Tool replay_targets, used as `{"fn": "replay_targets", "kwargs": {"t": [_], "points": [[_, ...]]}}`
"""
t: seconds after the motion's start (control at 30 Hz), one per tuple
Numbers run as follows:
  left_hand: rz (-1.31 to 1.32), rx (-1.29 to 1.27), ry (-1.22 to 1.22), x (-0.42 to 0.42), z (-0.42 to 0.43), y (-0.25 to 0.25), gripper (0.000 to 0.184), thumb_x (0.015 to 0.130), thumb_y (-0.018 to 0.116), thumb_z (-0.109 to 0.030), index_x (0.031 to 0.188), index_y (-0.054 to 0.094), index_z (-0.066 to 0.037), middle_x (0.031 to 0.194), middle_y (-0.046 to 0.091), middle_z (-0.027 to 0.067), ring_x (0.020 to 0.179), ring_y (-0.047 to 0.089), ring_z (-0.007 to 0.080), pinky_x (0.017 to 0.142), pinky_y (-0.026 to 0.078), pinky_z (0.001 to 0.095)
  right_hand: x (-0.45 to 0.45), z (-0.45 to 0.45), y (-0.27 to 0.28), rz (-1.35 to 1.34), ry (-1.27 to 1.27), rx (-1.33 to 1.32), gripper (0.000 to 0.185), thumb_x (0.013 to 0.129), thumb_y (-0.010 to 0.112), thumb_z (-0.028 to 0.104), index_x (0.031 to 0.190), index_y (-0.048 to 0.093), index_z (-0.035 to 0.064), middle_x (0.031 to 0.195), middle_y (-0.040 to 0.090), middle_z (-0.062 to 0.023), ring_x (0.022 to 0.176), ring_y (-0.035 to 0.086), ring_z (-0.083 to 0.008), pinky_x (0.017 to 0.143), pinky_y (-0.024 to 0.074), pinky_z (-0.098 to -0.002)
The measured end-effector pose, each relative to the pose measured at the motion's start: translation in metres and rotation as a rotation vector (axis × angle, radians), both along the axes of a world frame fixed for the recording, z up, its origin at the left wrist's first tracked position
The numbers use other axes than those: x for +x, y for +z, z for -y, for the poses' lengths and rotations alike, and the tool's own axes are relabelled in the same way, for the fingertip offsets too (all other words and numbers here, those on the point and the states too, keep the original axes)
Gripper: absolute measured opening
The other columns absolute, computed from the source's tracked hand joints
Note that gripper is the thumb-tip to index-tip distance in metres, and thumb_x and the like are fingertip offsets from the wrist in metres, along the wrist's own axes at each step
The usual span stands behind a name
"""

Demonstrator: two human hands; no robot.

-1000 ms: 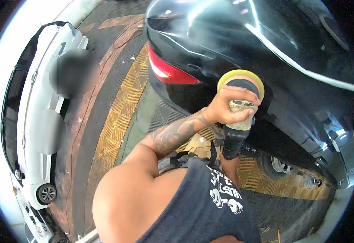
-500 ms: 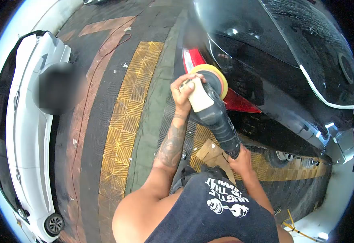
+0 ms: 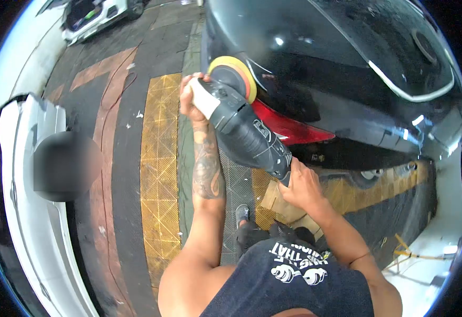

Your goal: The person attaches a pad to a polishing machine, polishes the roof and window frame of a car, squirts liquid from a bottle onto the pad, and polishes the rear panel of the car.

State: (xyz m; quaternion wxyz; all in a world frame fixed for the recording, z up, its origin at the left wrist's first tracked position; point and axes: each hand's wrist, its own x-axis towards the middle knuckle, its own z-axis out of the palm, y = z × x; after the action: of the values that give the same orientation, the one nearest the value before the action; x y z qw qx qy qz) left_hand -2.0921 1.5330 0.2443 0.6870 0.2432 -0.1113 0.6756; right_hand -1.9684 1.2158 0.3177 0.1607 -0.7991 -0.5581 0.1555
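Observation:
A black car polisher (image 3: 249,129) with a cream-coloured head cover is held in both hands. My left hand (image 3: 187,100) is closed around the cover at the head end. At the rear end, my right hand (image 3: 303,185) wraps the handle. The polisher's round foam pad (image 3: 250,80), yellow with an orange layer, faces the rear corner of a dark car (image 3: 315,74), just above the red tail light (image 3: 299,126). Whether the pad touches the paint I cannot tell, as its working face is turned away from me.
A white car (image 3: 27,158) stands along the left, and another white vehicle (image 3: 96,18) is at the far left. A cable (image 3: 101,179) runs over the striped floor. Brown cardboard (image 3: 281,203) lies below the polisher; a yellow stand (image 3: 416,253) is at right.
The polisher and both hands have moved up and left in view, with my left arm reaching farther out. The pad has shifted off the tail light to the panel above it.

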Motion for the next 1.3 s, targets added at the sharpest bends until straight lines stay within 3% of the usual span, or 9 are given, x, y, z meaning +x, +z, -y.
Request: {"fn": "replay_targets", "kwargs": {"t": [0.2, 0.33, 0.47, 0.67, 0.93, 1.07, 1.17, 1.23, 1.3], "points": [[-0.439, 0.145, 0.061, -0.003, 0.03, 0.083, 0.037, 0.085, 0.058, -0.019, 0.113, 0.062, 0.006, 0.108, 0.065, 0.0276, 0.097, 0.064, 0.0361, 0.092, 0.051, 0.0454, -0.003, 0.027, -0.008, -0.27, -0.105, 0.016, 0.054, 0.075, 0.073, 0.022, 0.116, 0.054, -0.0075, 0.096, 0.066, -0.0322, 0.093, 0.065, -0.0497, 0.084, 0.0521, -0.0524], [-0.639, 0.314, 0.131, 0.031, 0.094, 0.105, 0.034, 0.085, 0.061, -0.011, 0.112, 0.063, 0.01, 0.105, 0.068, 0.0273, 0.092, 0.068, 0.0353, 0.086, 0.054, 0.0432, 0.016, 0.065, -0.06, -0.383, -0.166, 0.264, 0.037, 0.069, 0.076, 0.017, 0.1, 0.065, -0.0017, 0.09, 0.07, -0.0238, 0.087, 0.07, -0.0395, 0.079, 0.0548, -0.0452], [-0.826, 0.409, 0.112, 0.083, 0.152, 0.109, 0.028, 0.087, 0.064, -0.008, 0.11, 0.067, 0.008, 0.103, 0.07, 0.0266, 0.093, 0.068, 0.0331, 0.087, 0.054, 0.0424, 0.047, 0.11, -0.089, -0.509, -0.244, 0.202, 0.052, 0.066, 0.08, 0.025, 0.107, 0.065, -0.0037, 0.096, 0.071, -0.0254, 0.091, 0.069, -0.0411, 0.083, 0.0544, -0.045], [-0.947, 0.598, 0.173, 0.168, 0.204, 0.121, 0.026, 0.088, 0.069, -0.008, 0.107, 0.069, 0.01, 0.105, 0.073, 0.0181, 0.1, 0.068, 0.0232, 0.096, 0.049, 0.0342, 0.096, 0.149, -0.096, -0.612, -0.422, 0.148, 0.058, 0.064, 0.083, 0.029, 0.109, 0.066, -0.0031, 0.104, 0.07, -0.0247, 0.1, 0.068, -0.0381, 0.091, 0.0514, -0.0443], [-0.941, 0.633, 0.145, 0.287, 0.279, 0.129, 0.019, 0.084, 0.072, -0.009, 0.099, 0.073, 0.003, 0.097, 0.074, 0.0106, 0.092, 0.069, 0.0175, 0.086, 0.052, 0.03, 0.198, 0.208, -0.126, -0.583, -0.498, 0.156, 0.07, 0.062, 0.085, 0.037, 0.117, 0.064, -0.0013, 0.117, 0.066, -0.0281, 0.11, 0.062, -0.0442, 0.096, 0.0486, -0.0474], [-0.98, 0.804, 0.232, 0.372, 0.33, 0.124, 0.022, 0.086, 0.072, -0.013, 0.102, 0.074, 0.001, 0.097, 0.075, 0.009, 0.091, 0.069, 0.0162, 0.087, 0.052, 0.0307, 0.282, 0.245, -0.234, -0.524, -0.558, 0.313, 0.069, 0.061, 0.086, 0.038, 0.114, 0.066, -0.0006, 0.113, 0.068, -0.0257, 0.109, 0.063, -0.0432, 0.096, 0.0486, -0.048], [-1.016, 0.871, 0.228, 0.446, 0.375, 0.116, 0.024, 0.083, 0.073, -0.017, 0.101, 0.076, -0.002, 0.099, 0.076, 0.0097, 0.091, 0.071, 0.018, 0.087, 0.053, 0.0313, 0.332, 0.29, -0.248, -0.642, -0.597, 0.317, 0.057, 0.065, 0.084, 0.035, 0.107, 0.069, 0.0001, 0.1, 0.072, -0.019, 0.099, 0.068, -0.0375, 0.093, 0.0508, -0.0453], [-1.032, 0.872, 0.137, 0.5, 0.406, 0.106, 0.025, 0.082, 0.074, -0.02, 0.102, 0.077, -0.005, 0.097, 0.076, 0.0101, 0.092, 0.071, 0.0187, 0.086, 0.054, 0.032, 0.361, 0.316, -0.191, -0.954, -0.502, 0.467, 0.042, 0.069, 0.078, 0.014, 0.107, 0.069, -0.0012, 0.091, 0.071, -0.0102, 0.085, 0.068, -0.0209, 0.081, 0.0534, -0.0354], [-1.01, 0.893, 0.062, 0.548, 0.444, 0.098, 0.027, 0.081, 0.074, -0.023, 0.102, 0.077, -0.008, 0.095, 0.077, 0.0096, 0.089, 0.072, 0.0189, 0.084, 0.055, 0.0327, 0.392, 0.34, -0.204, -1.034, -0.541, 0.492, 0.038, 0.069, 0.078, 0.011, 0.105, 0.069, -0.0013, 0.089, 0.07, -0.009, 0.082, 0.068, -0.0198, 0.078, 0.0536, -0.035]]}}
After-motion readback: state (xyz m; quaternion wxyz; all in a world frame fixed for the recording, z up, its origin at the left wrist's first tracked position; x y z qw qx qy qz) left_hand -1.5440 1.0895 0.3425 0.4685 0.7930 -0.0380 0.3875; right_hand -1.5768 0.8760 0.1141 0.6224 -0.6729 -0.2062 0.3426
